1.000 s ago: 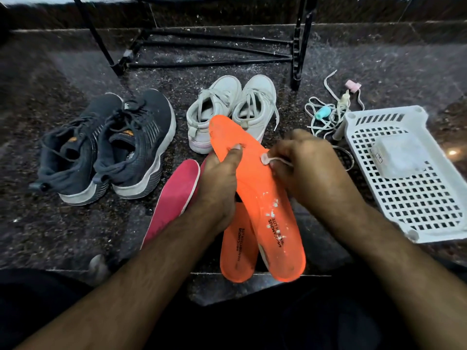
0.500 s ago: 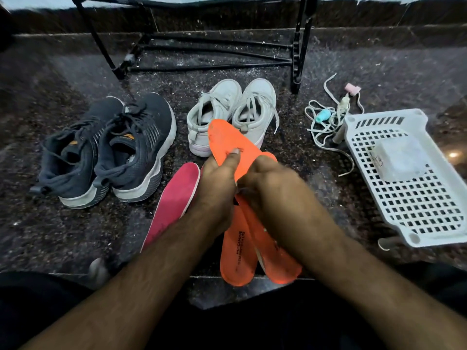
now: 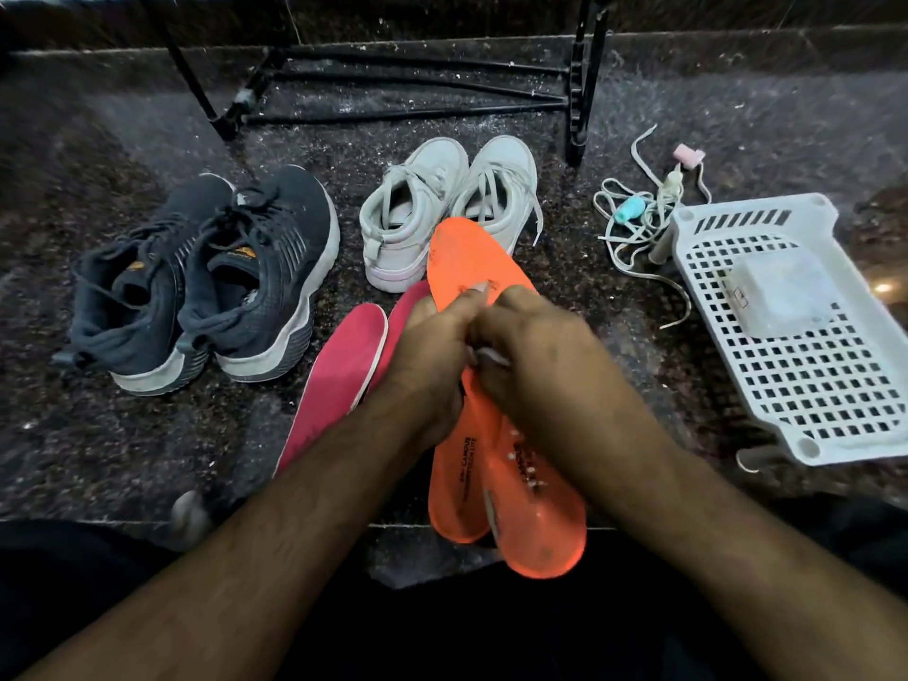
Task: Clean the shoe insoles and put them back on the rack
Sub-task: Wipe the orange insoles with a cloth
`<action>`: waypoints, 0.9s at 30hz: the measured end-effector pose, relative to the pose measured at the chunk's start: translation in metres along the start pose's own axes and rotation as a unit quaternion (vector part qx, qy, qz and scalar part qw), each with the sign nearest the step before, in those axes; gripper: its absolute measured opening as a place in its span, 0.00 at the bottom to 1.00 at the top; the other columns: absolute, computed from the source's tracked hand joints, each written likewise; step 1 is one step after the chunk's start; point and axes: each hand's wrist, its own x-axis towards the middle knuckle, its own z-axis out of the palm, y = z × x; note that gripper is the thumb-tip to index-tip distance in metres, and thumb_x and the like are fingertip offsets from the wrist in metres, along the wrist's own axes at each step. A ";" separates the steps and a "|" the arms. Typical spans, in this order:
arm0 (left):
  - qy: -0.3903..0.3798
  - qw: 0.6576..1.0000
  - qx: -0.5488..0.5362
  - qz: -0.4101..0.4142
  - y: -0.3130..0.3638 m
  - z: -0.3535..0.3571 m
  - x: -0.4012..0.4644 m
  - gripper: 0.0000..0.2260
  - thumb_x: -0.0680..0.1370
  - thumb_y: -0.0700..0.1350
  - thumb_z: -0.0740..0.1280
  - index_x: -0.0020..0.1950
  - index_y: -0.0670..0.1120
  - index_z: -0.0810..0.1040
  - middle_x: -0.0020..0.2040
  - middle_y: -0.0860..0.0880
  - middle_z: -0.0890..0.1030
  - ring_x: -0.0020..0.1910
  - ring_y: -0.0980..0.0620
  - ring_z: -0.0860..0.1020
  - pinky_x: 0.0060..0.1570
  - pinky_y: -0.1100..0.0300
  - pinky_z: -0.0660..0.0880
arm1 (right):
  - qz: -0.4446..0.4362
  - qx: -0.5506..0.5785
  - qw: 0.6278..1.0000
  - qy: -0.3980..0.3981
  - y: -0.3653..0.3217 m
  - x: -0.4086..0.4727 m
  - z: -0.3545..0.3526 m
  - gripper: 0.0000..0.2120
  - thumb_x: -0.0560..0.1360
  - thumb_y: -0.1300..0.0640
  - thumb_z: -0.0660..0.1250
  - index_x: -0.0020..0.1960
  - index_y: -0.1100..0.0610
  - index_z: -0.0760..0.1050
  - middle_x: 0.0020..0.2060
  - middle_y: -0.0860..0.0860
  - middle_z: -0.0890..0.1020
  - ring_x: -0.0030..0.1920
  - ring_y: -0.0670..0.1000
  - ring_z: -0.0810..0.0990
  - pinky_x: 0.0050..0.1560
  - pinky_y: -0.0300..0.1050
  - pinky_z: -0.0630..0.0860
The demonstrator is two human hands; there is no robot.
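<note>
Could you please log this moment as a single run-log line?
left hand holds orange insole | right hand rubs it with small white piece | second orange insole on floor

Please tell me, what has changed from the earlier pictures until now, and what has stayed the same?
The right hand, pinching a small white wiping piece, moved from the upper part of the held orange insole down toward its middle, close to the left hand. The left hand keeps its grip on that insole. The second orange insole, pink insoles, shoes and white basket stayed.
</note>
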 end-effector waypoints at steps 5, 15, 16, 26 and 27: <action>0.022 1.000 -0.011 0.005 0.006 0.007 -0.006 0.09 0.80 0.40 0.68 0.60 0.38 0.78 0.43 0.41 0.84 0.39 0.45 0.82 0.46 0.47 0.81 | 0.079 -0.021 0.994 0.079 0.042 0.021 -0.019 0.06 0.71 0.62 0.70 0.47 0.56 0.83 0.43 0.53 0.81 0.44 0.56 0.81 0.48 0.44 0.71; 0.034 0.999 -0.018 -0.006 0.009 0.009 -0.008 0.13 0.79 0.39 0.68 0.63 0.36 0.77 0.44 0.40 0.83 0.39 0.45 0.82 0.46 0.47 0.81 | 0.088 -0.042 0.992 0.082 0.049 0.024 -0.016 0.08 0.73 0.61 0.68 0.50 0.56 0.82 0.46 0.56 0.81 0.47 0.59 0.81 0.51 0.47 0.71; 0.033 0.999 -0.016 -0.003 0.010 0.009 -0.009 0.12 0.80 0.39 0.67 0.62 0.36 0.77 0.43 0.41 0.83 0.38 0.45 0.82 0.45 0.49 0.81 | 0.094 -0.037 0.991 0.084 0.043 0.021 -0.015 0.08 0.73 0.61 0.68 0.50 0.56 0.82 0.46 0.56 0.81 0.47 0.58 0.81 0.51 0.45 0.70; 0.050 0.998 -0.022 -0.010 0.011 0.009 -0.010 0.15 0.79 0.39 0.68 0.65 0.36 0.76 0.46 0.40 0.83 0.39 0.44 0.82 0.45 0.49 0.81 | 0.096 -0.024 0.993 0.070 0.046 0.019 -0.020 0.09 0.73 0.60 0.69 0.51 0.54 0.84 0.46 0.55 0.80 0.47 0.58 0.81 0.50 0.45 0.72; 0.048 0.999 -0.019 -0.008 0.011 0.009 -0.011 0.14 0.80 0.39 0.67 0.64 0.35 0.77 0.44 0.40 0.83 0.38 0.45 0.82 0.44 0.50 0.81 | 0.088 -0.017 0.993 0.075 0.040 0.017 -0.019 0.09 0.73 0.60 0.69 0.52 0.55 0.84 0.47 0.55 0.80 0.47 0.57 0.81 0.51 0.44 0.71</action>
